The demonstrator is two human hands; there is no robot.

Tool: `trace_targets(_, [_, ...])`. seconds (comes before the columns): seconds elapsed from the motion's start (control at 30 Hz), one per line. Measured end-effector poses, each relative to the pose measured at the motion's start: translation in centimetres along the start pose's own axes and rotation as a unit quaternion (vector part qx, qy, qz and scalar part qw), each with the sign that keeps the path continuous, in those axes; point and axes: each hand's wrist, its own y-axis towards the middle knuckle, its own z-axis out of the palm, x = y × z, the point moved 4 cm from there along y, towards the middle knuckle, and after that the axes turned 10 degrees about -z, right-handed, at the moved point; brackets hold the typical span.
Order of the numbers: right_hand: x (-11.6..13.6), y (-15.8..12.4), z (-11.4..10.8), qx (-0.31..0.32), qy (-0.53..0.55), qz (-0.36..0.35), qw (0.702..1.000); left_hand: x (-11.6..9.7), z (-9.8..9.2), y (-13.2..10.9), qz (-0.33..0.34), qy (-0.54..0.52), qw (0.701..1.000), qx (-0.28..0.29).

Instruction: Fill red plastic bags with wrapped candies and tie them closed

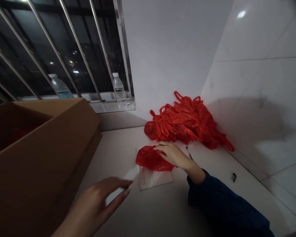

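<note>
My right hand (173, 154) rests on a crumpled red plastic bag (150, 158), fingers lying over its top edge. The bag lies on a white sheet of paper (155, 179) on the white counter (162, 207). Just behind it, against the wall, sits a heap of several more red plastic bags (187, 121). My left hand (98, 202) hovers low over the counter in the foreground, fingers stretched out and slightly blurred, holding nothing. A dark blue sleeve covers my right forearm.
A large open cardboard box (39, 158) fills the left side, with something red inside. Two water bottles (118, 89) stand on the window sill behind metal bars. A thin dark pen (189, 153) and a small dark object (234, 177) lie near the tiled right wall.
</note>
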Motion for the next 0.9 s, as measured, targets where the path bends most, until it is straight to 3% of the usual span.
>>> trace_targets(0.07, [0.5,0.7,-0.1,-0.013,0.004,-0.002,1.000,-0.8,2.1,4.3,0.029,0.000,0.999,0.019])
trace_targets(0.17, [1.1,1.4,-0.6,-0.047,0.034,-0.010,0.998,-1.5,4.5,10.3,0.069,-0.049,0.996,-0.040])
trace_targets(0.3, [1.1,1.4,-1.4,-0.119,0.095,0.004,0.988,-0.3,6.8,14.0,0.069,-0.054,0.996,0.006])
trace_targets(0.43, [0.1,0.5,-2.2,-0.190,0.109,0.059,0.974,2.1,5.8,14.2,0.042,-0.082,0.996,0.020])
trace_targets(0.6, [-1.1,-0.9,-3.0,-0.227,0.088,0.144,0.959,4.0,1.7,13.2,-0.017,-0.096,0.990,-0.103])
trace_targets(0.67, [-1.2,-1.3,-3.4,-0.204,0.096,0.150,0.963,3.6,0.4,12.4,-0.032,-0.082,0.987,-0.136])
trace_targets(0.77, [0.0,-1.9,-4.4,-0.160,0.094,0.108,0.977,2.2,-0.7,11.1,-0.027,-0.073,0.987,-0.138])
trace_targets(0.83, [1.7,-2.3,-5.5,-0.169,0.078,0.075,0.980,1.1,-0.9,10.3,-0.020,-0.055,0.988,-0.141])
trace_targets(0.9, [4.0,-2.4,-6.5,-0.219,0.072,0.049,0.972,0.1,-1.0,9.6,-0.014,-0.064,0.987,-0.147])
